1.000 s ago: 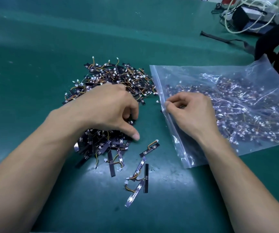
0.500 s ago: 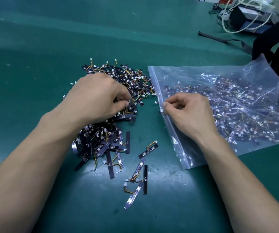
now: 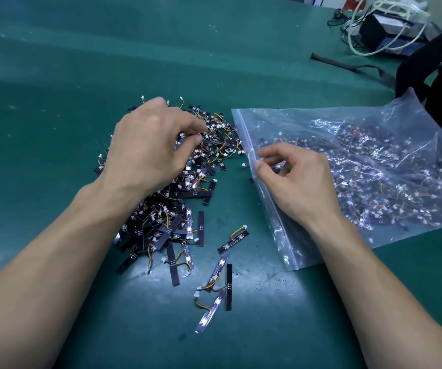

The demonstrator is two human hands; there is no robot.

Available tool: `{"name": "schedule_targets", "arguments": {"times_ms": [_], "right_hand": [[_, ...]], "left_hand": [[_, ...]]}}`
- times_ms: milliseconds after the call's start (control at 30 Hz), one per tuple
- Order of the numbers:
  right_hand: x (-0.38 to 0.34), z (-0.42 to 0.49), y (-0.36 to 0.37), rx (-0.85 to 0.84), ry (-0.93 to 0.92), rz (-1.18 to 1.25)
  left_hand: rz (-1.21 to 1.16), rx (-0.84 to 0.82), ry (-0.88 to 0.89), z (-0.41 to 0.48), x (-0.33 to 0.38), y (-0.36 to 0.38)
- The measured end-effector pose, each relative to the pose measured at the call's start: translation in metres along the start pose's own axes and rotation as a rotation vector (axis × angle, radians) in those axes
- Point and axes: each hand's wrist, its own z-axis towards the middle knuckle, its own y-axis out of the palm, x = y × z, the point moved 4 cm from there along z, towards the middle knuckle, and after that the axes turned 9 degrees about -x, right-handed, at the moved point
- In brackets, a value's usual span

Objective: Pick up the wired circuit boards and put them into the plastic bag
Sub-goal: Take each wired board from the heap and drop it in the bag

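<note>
**Item 1, wired circuit boards**: dark narrow strips with short orange and yellow leads ending in white plugs. They are lying in a tangled heap on the green surface, a little left of centre. A few stray boards are lying apart from the heap on the side nearer the person. One of them is showing a pale, shiny face.

**Item 2, plastic bag**: clear film with a zip edge. It is lying flat on the surface just right of the heap, with the zip edge facing the heap. A wide layer of the same boards is showing through the film.

**Item 3, left hand**: it is reaching palm down over the far half of the heap with the fingers curled. Its grip is pinching thumb against forefinger on boards at the top of the heap.

**Item 4, right hand**: it is resting over the bag's left part. Its grip is pinching the zip edge between thumb and forefinger, and the other fingers are curling loosely.

**Item 5, far right corner**:
- A black box is sitting under looped white cables.
- A black strap is lying on the surface.
- A dark bulky object is standing behind the bag, and what it is cannot be told.
</note>
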Motion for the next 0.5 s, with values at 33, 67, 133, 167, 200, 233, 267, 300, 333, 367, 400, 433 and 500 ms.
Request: {"name": "schedule_targets", "arguments": {"times_ms": [33,67,133,167,200,233,267,300,333,367,400,433,500], "right_hand": [[-0.003,-0.001,0.0,0.003,-0.048,0.029],[-0.006,-0.001,0.001,0.0,-0.094,0.055],[-0.011,-0.002,0.003,-0.03,-0.148,0.1],[-0.012,-0.002,0.004,-0.052,-0.157,0.128],[-0.013,-0.002,0.005,-0.076,-0.162,0.169],[-0.013,-0.002,0.006,-0.098,-0.174,0.205],[-0.014,-0.003,0.007,-0.119,-0.189,0.231],[-0.014,-0.003,0.008,-0.129,-0.202,0.24],[-0.015,-0.003,0.008,-0.135,-0.206,0.246],[-0.014,-0.003,0.009,-0.137,-0.202,0.248],[-0.014,-0.003,0.009,-0.139,-0.194,0.254],[-0.014,-0.003,0.01,-0.142,-0.189,0.254],[-0.014,-0.003,0.011,-0.151,-0.183,0.248]], "left_hand": [[-0.011,0.012,0.013,0.0,0.002,0.0],[-0.032,0.022,0.034,-0.001,0.005,0.001],[-0.098,0.02,0.087,-0.002,0.014,0.004],[-0.133,0.012,0.111,-0.002,0.018,0.007],[-0.164,0.003,0.13,-0.002,0.022,0.009],[-0.187,-0.003,0.142,-0.002,0.024,0.011],[-0.205,-0.009,0.147,-0.002,0.025,0.013],[-0.221,-0.016,0.146,-0.002,0.025,0.015],[-0.234,-0.025,0.144,-0.002,0.025,0.016],[-0.241,-0.038,0.142,-0.003,0.024,0.018],[-0.245,-0.053,0.141,-0.003,0.023,0.02],[-0.246,-0.069,0.139,-0.003,0.023,0.021],[-0.246,-0.096,0.129,-0.003,0.021,0.023]]}}
